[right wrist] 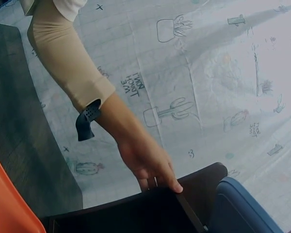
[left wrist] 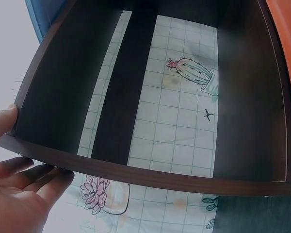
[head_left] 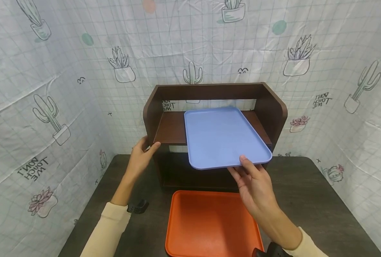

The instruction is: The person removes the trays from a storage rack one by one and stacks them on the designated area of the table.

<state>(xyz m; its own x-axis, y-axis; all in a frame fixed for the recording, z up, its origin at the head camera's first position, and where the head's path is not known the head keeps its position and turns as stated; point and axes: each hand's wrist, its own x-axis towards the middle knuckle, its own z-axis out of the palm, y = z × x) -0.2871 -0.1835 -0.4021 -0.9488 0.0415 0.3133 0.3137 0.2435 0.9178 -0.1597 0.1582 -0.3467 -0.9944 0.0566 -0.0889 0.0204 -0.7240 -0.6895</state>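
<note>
A flat, light blue tray (head_left: pixel 222 139) lies partly on the upper board of a dark brown two-tier shelf (head_left: pixel 275 110), its near end jutting out past the front edge. My right hand (head_left: pixel 255 185) pinches that near edge, thumb on top and fingers underneath. At the shelf's left side, my left hand (head_left: pixel 140 159) grips the side panel. The left wrist view shows the thumb of the left hand (left wrist: pixel 19 194) on one face of the panel and the fingers on the other. In the right wrist view only a corner of the blue tray (right wrist: pixel 237 208) shows.
An orange tray (head_left: pixel 209 221) lies on the dark table (head_left: pixel 306 200) in front of the shelf. Behind and on both sides hangs a white gridded cloth (head_left: pixel 119 103) printed with cacti. The shelf's lower compartment (left wrist: pixel 179 111) has a partly open back.
</note>
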